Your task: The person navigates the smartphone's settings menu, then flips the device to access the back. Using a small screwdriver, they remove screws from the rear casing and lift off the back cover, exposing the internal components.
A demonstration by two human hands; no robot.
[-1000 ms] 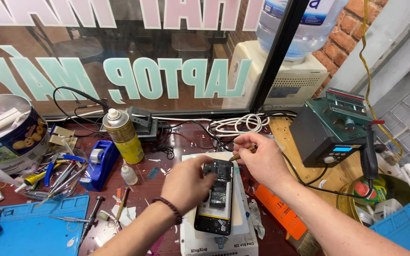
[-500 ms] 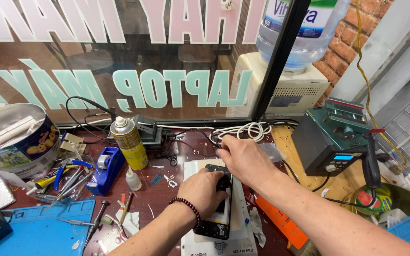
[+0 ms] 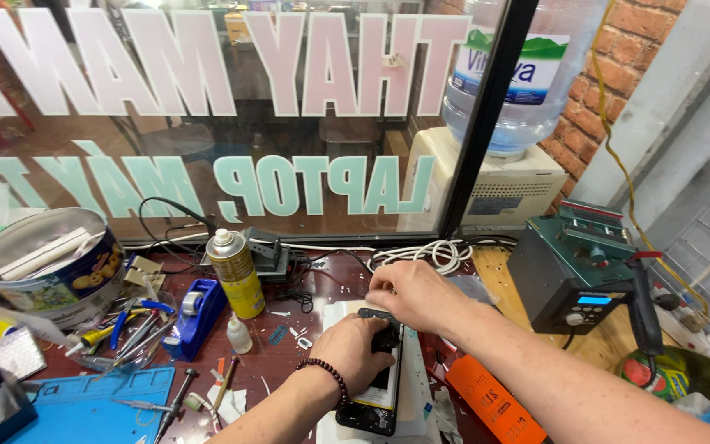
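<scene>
On the cluttered worktop (image 3: 306,284), right of the yellow spray can (image 3: 236,273), the left hand (image 3: 353,353) presses flat on an opened phone (image 3: 378,382) lying on a white pad (image 3: 415,386); the right hand (image 3: 408,293), fingers curled, pinches at its top edge. The phone's insides show bare, so the work looks midway; closing it remains.

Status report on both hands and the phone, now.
Left hand pressing down on the opened phone. Right hand at its top end, fingers curled. Phone lies on a white box. Nothing blocking.
</scene>
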